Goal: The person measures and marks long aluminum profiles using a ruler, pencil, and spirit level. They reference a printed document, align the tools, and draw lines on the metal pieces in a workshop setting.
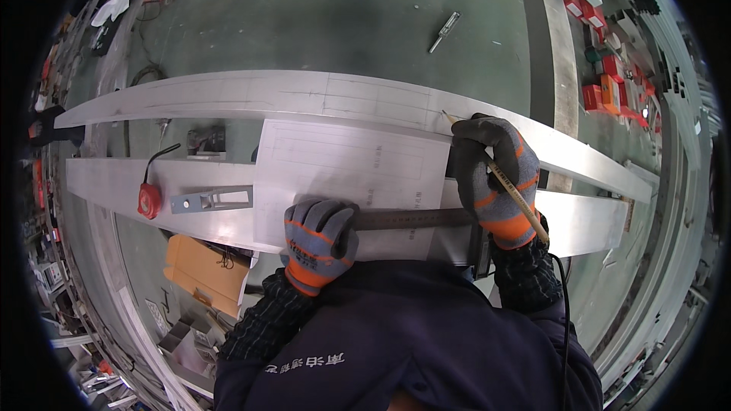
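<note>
My right hand (pixel 499 171), in a grey glove with orange bands, is closed around a yellowish pencil (pixel 515 196). The pencil's tip meets the far pale metal bar (pixel 365 95), where thin drawn lines show. Curled fingers of my left hand (pixel 320 240), gloved alike, close on the left end of a steel ruler (pixel 415 218). That ruler lies across the lower part of a white drawing sheet (pixel 343 160). Its right end reaches under my right wrist, beside a dark block-like piece (pixel 481 250). The sheet rests over the nearer metal bar (pixel 202 175).
On the nearer bar sit a red tape measure (pixel 149 200) and a grey slotted tool (pixel 212 199). An opened cardboard box (pixel 204 272) is below at left. A slim tool (pixel 445 33) lies on the green floor. Red boxes (pixel 592 97) stand at right.
</note>
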### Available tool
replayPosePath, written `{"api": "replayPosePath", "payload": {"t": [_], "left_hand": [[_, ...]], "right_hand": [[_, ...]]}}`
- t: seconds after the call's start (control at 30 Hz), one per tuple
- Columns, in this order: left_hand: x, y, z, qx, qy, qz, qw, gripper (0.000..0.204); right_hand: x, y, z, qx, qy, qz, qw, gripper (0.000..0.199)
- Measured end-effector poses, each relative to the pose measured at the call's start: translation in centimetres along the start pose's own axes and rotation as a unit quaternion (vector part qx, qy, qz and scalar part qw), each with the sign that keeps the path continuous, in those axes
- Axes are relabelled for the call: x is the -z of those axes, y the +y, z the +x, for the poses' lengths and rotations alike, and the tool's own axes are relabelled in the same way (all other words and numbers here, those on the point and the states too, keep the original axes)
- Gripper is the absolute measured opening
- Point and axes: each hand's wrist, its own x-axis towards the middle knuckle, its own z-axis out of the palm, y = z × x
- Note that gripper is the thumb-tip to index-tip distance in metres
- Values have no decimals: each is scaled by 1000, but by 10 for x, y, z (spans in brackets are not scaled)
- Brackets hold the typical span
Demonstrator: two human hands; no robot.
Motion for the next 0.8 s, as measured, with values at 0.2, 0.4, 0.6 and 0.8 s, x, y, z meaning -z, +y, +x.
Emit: {"api": "replayPosePath", "payload": {"t": [0.2,0.4,0.6,0.8], "left_hand": [[-1,-1,-1,-4,3,9,1000,34],[-3,-3,-2,-11,6,13,1000,34],[-2,-1,0,-9,9,7,1000,35],[-3,-2,-1,-6,9,5,1000,33]], "right_hand": [[-1,0,4,17,-7,-2,1000,24],[1,-2,4,-8,-11,3,1000,22],[-2,-2,6,11,12,-3,1000,22],[-1,-1,3,-6,2,6,1000,23]]}}
